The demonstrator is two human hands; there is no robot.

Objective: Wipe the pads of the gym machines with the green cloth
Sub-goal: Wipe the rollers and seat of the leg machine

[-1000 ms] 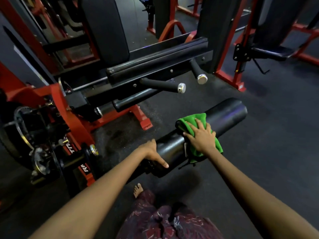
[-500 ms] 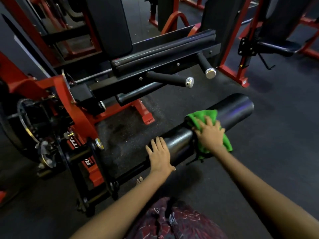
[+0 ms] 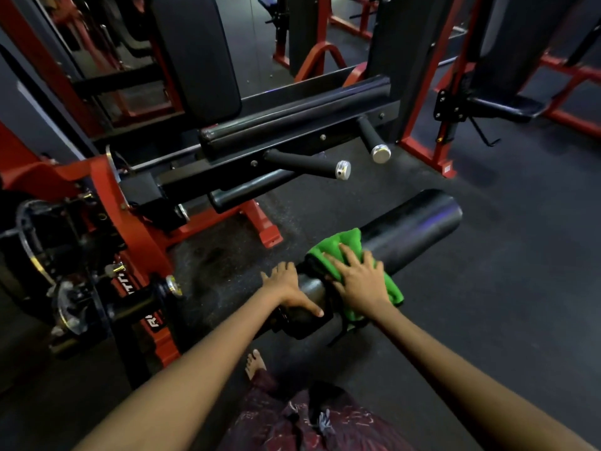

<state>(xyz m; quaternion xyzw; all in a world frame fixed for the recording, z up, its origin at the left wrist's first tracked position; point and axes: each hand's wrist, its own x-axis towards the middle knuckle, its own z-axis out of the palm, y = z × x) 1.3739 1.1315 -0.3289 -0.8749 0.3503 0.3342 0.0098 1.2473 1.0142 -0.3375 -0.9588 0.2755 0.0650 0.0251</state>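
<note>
One black roller pad (image 3: 409, 229) juts out over the dark rubber floor (image 3: 504, 271), its far end free with open floor beyond it and to the right. One green cloth (image 3: 349, 247) drapes over the roller's middle. The right hand (image 3: 361, 281) presses it flat, fingers spread, the grip wide. The left hand (image 3: 286, 286) rests just beside, fingers over the roller's near end, thumb lying along it. Two chrome-capped handles (image 3: 309, 164) project from the red-framed machine (image 3: 130, 222) on the left. One bare foot (image 3: 255, 362) stands below the roller.
</note>
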